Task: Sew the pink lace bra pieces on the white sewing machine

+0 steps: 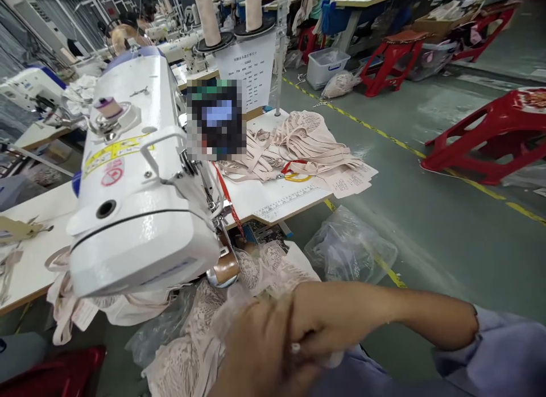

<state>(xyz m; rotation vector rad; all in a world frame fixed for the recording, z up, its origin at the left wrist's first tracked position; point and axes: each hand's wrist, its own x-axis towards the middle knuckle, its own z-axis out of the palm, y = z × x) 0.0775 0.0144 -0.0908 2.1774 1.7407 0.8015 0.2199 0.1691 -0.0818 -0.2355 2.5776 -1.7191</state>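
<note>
The two hands are nearest. The left hand point(256, 343) and the right hand point(318, 314) meet, with their fingers curled in. They are too blurry for me to tell how each grip is, or what is in it. A small white thing point(295, 347) peeks out between them.

The pale lacy cloth point(187, 351) is just past the hands and beside them. It hangs low, under the front of the big white sewing machine point(140, 243). More of it bunches up close to the machine's brown and silver end point(224, 270), but I can't tell if they touch.

The work looks partway along to me. The lacy cloth has a round, made-up shape, so some of it seems done. It is here by the hands and not put away, so some may be left.

On the worktop point(251, 201) sits a heap of pale straps and lace point(315, 141), with a little tool with red and yellow loops point(298, 177) next to it. I can't tell if that heap is finished or waiting.
</note>
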